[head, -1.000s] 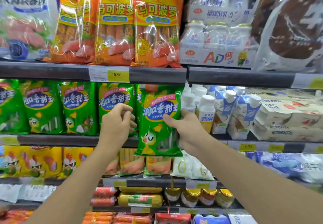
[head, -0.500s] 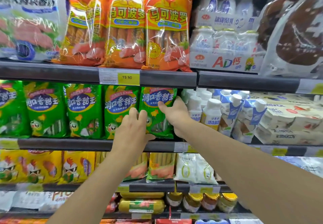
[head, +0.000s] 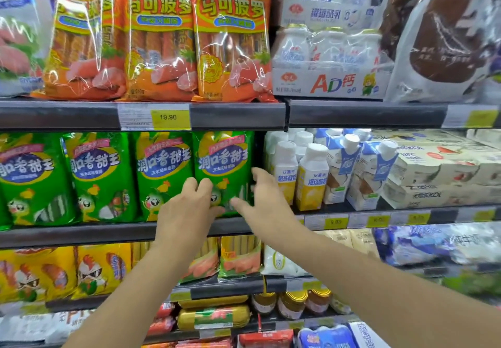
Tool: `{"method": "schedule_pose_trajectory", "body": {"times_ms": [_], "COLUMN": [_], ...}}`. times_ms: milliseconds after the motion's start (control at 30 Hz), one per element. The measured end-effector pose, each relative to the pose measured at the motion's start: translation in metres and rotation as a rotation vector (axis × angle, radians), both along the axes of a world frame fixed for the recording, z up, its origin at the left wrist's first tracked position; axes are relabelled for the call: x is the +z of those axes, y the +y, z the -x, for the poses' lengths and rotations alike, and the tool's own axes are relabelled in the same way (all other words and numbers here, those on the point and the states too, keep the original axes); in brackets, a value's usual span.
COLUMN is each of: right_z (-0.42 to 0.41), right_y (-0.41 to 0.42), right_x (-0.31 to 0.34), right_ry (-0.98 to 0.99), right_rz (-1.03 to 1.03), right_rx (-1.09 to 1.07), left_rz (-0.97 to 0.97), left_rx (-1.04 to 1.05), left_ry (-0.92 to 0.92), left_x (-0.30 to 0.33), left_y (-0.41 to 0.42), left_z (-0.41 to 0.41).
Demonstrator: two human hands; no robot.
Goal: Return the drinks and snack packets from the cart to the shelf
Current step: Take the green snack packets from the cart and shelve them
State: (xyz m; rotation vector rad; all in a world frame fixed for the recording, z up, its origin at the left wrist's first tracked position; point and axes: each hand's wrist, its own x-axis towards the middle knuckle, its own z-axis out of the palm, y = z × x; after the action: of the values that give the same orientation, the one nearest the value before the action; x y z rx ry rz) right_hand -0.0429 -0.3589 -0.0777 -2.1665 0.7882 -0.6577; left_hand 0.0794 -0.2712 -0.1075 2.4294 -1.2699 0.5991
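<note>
A green snack packet (head: 223, 157) with yellow and blue print stands upright at the right end of a row of like packets on the middle shelf (head: 81, 232). My left hand (head: 187, 209) lies with its fingers against the packet's lower left front. My right hand (head: 260, 198) hovers at the packet's lower right with spread, relaxed fingers that hold nothing. The cart is out of view.
White and yellow drink bottles (head: 311, 176) and blue-white cartons (head: 339, 171) stand just right of the packet. Orange sausage bags (head: 162, 35) fill the shelf above, with a 19.90 price tag (head: 168, 117). Yellow packets (head: 100, 269) and jars (head: 291, 303) sit on lower shelves.
The green packet went from held in front of the shelf into the row's right end. My right hand let go of it and drew back; my left hand came to its lower front.
</note>
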Motion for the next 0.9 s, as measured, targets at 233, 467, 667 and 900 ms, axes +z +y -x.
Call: {"method": "schedule_pose_trajectory", "body": {"times_ms": [233,467,667,900], "right_z": [0.116,0.128,0.111,0.095], "right_y": [-0.069,-0.112,-0.119,-0.121], "right_x": [-0.034,-0.043,-0.046,-0.047], "right_ry": [0.015,0.113,0.222,0.306], "right_rz": [0.007,0.080,0.198,0.182], "right_rx": [-0.270,-0.326,-0.308,-0.343], "left_rz": [0.222,0.213,0.230,0.214], "left_rx": [-0.331,-0.181,-0.125,-0.164], "left_ry": [0.314,0.663,0.738,0.800], "left_x": [0.000,0.002,0.005,0.005], "left_y": [-0.033,-0.085,-0.103,-0.107], "left_z": [0.050,0.076,0.074,0.070]}}
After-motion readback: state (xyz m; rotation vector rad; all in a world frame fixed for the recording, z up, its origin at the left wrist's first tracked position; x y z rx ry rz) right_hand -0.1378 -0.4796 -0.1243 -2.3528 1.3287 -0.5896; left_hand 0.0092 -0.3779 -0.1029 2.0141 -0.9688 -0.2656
